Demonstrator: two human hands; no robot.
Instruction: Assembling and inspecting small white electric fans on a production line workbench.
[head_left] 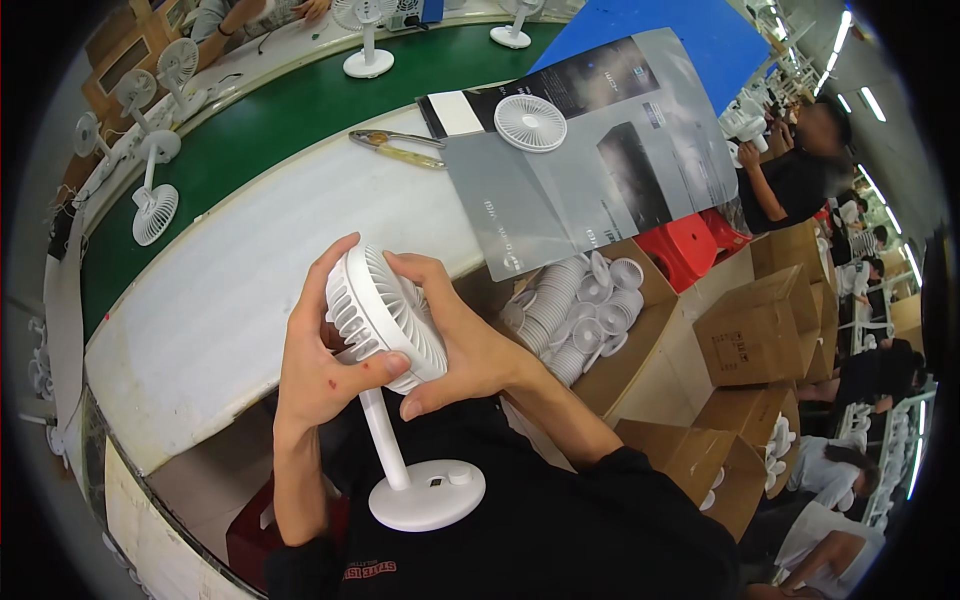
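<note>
Close to my body I hold a small white desk fan (372, 305) by its round head. My left hand (322, 365) is closed around the left rim, its thumb across the lower edge. On the other side, my right hand (462, 345) grips the rim between thumb and fingers. The fan's stem runs down to a round white base (428, 497), which is in front of my dark shirt. A loose round fan grille (531, 123) lies on a grey printed sheet (530, 200) beyond my hands, and pliers (398, 146) with yellowish handles rest left of the sheet.
A white worktop (290, 230) borders a green conveyor belt (260, 130) carrying several white fans. To the right, an open carton (640, 330) holds many white grilles, near a red stool (680, 250). More cardboard boxes (755, 325) and people at work are farther right.
</note>
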